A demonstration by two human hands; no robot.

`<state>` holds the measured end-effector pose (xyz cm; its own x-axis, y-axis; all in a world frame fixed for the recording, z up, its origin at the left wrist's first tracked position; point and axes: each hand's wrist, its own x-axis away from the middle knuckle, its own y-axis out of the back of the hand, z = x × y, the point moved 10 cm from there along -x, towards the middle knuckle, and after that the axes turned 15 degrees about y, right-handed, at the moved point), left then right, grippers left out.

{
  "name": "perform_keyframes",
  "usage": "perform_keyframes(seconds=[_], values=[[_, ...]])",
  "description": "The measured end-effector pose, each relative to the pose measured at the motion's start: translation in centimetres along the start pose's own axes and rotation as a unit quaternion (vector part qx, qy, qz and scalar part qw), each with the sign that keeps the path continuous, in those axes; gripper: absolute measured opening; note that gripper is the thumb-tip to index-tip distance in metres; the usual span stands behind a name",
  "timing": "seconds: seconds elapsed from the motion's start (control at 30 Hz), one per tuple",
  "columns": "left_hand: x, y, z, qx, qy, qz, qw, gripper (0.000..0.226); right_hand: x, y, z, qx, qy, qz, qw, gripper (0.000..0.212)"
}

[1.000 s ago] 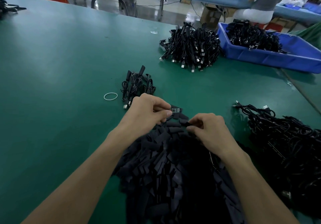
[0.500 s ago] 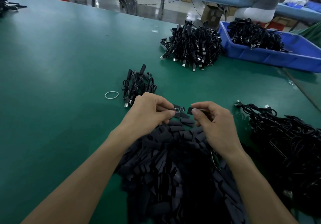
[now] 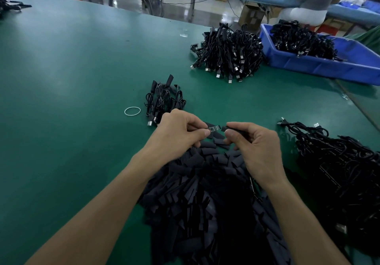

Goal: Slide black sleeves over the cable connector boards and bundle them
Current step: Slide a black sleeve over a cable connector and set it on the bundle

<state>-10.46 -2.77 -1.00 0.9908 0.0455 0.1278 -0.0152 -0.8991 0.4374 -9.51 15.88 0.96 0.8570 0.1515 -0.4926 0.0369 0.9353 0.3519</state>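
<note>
Black sleeve (image 3: pixel 234 130) pinched in right hand (image 3: pixel 257 147) fingers faces connector board (image 3: pixel 212 129) pinched by left hand (image 3: pixel 176 135).

The wide green table mat (image 3: pixel 72 79) looks smooth, with a soft sheen towards 10 o'clock. At 6 o'clock the heap of flat black sleeves (image 3: pixel 195 192) is matt. In the centre, the small dark connector board (image 3: pixel 212 129) shows shiny metal spots; the single black sleeve (image 3: pixel 232 129) at its 3 o'clock is matt. At 2 o'clock the blue plastic bin (image 3: pixel 318 67) is glossy.
</note>
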Motion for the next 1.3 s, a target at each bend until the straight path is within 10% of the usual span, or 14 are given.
perform_keyframes(seconds=[0.73, 1.3], values=[[0.4, -0.5, -0.7, -0.002, -0.015, 0.014, 1.000, 0.007, 0.1, 0.0, 0.2, 0.052, -0.017, -0.006, 0.998, 0.026], [0.5, -1.4, -0.8, 0.019, -0.025, 0.081, 0.996, 0.015, -0.6, -1.7, 0.1, -0.052, -0.024, 0.131, 0.990, 0.020]])
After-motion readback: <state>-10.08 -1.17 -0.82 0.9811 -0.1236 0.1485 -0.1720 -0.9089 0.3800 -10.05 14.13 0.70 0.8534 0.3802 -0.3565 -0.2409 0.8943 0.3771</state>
